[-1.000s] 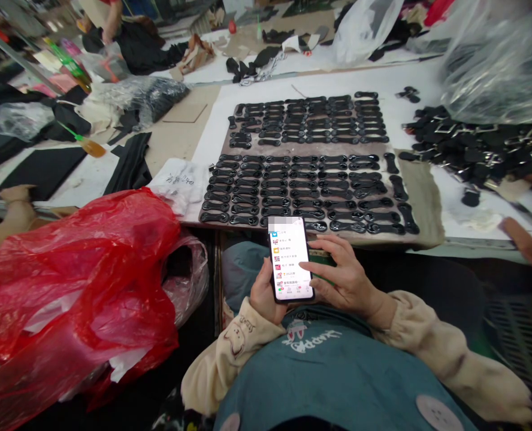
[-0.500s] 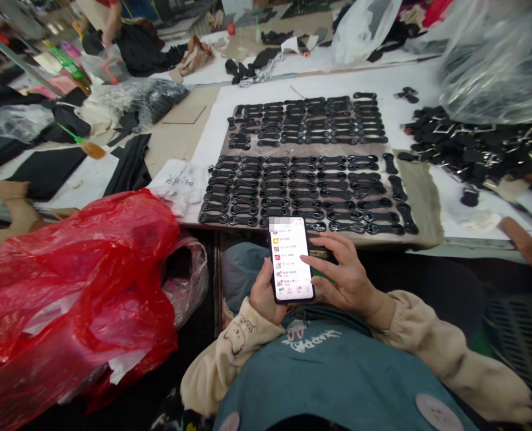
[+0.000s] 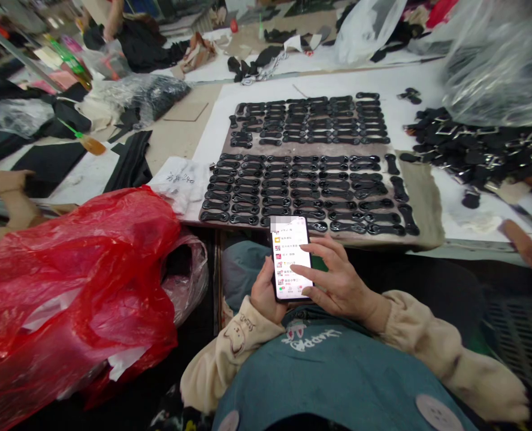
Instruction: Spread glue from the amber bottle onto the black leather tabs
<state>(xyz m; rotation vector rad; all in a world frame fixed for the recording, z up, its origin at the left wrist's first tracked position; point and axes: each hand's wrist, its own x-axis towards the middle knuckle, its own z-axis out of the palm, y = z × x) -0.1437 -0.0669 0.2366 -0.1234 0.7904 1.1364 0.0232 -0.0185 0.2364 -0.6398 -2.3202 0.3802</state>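
Observation:
A lit phone (image 3: 292, 263) showing a list on its screen is upright in my left hand (image 3: 266, 291), whose fingers wrap its left side and lower edge. Over the right part of the screen is my right hand (image 3: 338, 278), its fingers apart and holding nothing, one fingertip at the glass. Just beyond the phone, a board (image 3: 311, 149) on the table bears rows of small black strap pieces (image 3: 290, 194), some with a glossy surface.
Left of my lap bulges a red plastic bag (image 3: 90, 257). A pile of black straps with metal buckles (image 3: 464, 140) lies at the right, below clear plastic (image 3: 495, 72). Other people's hands show at the left (image 3: 12, 179) and right (image 3: 529, 245) edges.
My right hand has shifted slightly left, its fingertip further over the screen. The list on the phone has scrolled a little. My left hand keeps its hold.

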